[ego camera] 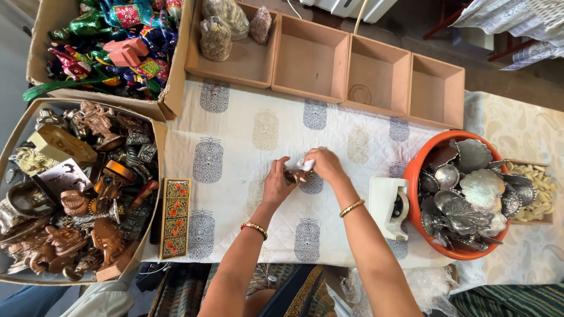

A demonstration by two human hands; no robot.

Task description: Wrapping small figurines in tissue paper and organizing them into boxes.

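1. Your left hand [277, 183] is curled around a small brown figurine [298, 175], gripping it from the left side just above the bench [235, 147].
2. Your right hand [325, 165] pinches a small white scrap [305, 164] against the top of the figurine; its fingers are bent and pressed together.
3. The two hands meet over the figurine near the middle of the printed white cloth [352, 126] that covers the bench.
4. Each wrist wears a bangle: a beaded one [254, 228] on the left, a gold one [351, 207] on the right.
5. To your right, just beside the right forearm, sits a white tape dispenser [388, 205], touching an orange tub [416, 170] heaped with silver leaf-shaped dishes [470, 194].
6. At the far edge of the bench stands a row of open wooden boxes [311, 58]; the leftmost holds wrapped bundles [216, 36].
7. To your left, a carton [154, 176] is full of brown and brass figures [70, 211], and a long painted box [175, 218] lies beside it on the cloth.
8. A second carton [176, 76] at the far left holds brightly coloured toy figures [117, 35].
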